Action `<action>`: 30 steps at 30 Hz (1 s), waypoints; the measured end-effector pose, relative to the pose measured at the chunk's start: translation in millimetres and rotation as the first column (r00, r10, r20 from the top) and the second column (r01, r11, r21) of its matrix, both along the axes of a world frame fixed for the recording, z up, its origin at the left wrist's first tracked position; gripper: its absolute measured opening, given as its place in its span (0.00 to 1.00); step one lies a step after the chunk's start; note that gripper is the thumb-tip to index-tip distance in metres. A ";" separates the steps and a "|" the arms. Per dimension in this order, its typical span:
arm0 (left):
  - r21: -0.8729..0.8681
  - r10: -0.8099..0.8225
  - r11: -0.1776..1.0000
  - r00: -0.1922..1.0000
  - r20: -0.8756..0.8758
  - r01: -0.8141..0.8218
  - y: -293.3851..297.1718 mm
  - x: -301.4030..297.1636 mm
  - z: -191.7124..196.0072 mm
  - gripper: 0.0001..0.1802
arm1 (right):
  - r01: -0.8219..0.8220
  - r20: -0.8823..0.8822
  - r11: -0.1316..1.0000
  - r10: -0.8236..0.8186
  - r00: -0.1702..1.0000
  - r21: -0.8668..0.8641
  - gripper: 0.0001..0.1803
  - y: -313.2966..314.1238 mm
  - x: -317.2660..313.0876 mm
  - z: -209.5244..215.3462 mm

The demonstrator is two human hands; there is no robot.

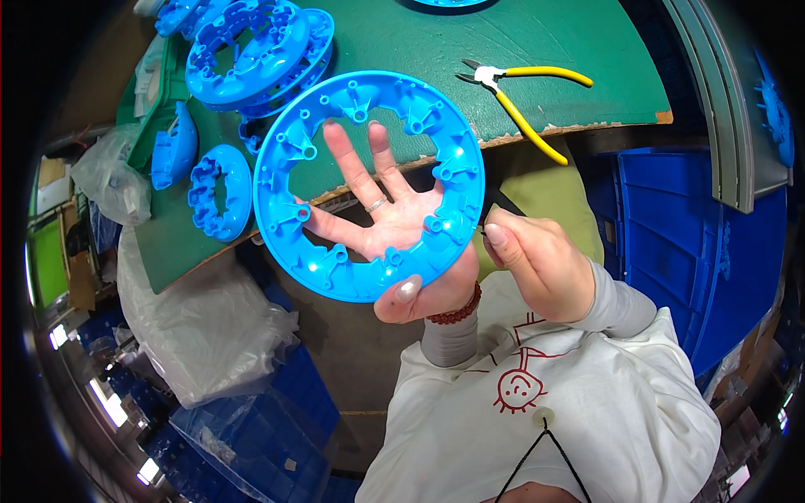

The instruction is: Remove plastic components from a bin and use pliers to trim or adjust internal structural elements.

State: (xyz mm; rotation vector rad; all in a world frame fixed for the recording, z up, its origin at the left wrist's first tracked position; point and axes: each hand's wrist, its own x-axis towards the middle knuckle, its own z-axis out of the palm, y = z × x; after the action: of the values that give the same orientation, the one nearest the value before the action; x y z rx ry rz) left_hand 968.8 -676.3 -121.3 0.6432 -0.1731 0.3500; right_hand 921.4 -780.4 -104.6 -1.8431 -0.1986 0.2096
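A large blue plastic ring (365, 283) with pegs and ribs around its inner wall is tilted up in front of me. My left hand (402, 214) supports it from behind, thumb over the lower rim. Its palm and spread fingers show through the opening. At the ring's right edge, my right hand (545, 264) is closed in a pinch, thumb against fingers. A small dark tip shows between them, beside the rim; what it belongs to is hidden. Beyond, diagonal cutters (520, 92) with yellow handles lie spread on the green work surface (394, 50).
Stacked blue rings (251, 63) stand at the far left, with a smaller blue ring (220, 193) and a curved blue piece (173, 147) nearer. Clear plastic bags (201, 318) hang below the left edge. Blue crates (671, 243) stand at the right.
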 end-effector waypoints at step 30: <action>0.330 -0.046 0.923 0.908 -0.417 0.198 27.0 35.6 -22.9 0.31 | 0.505 0.166 0.694 -0.498 0.851 -0.513 0.19 -120.6 263.3 -41.8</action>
State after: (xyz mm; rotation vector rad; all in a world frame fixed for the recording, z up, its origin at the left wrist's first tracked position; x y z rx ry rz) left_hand 1004.4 -649.3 -144.2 1.0565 0.1217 0.0514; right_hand 1184.7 -901.1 -146.4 -2.3876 0.4113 -0.1575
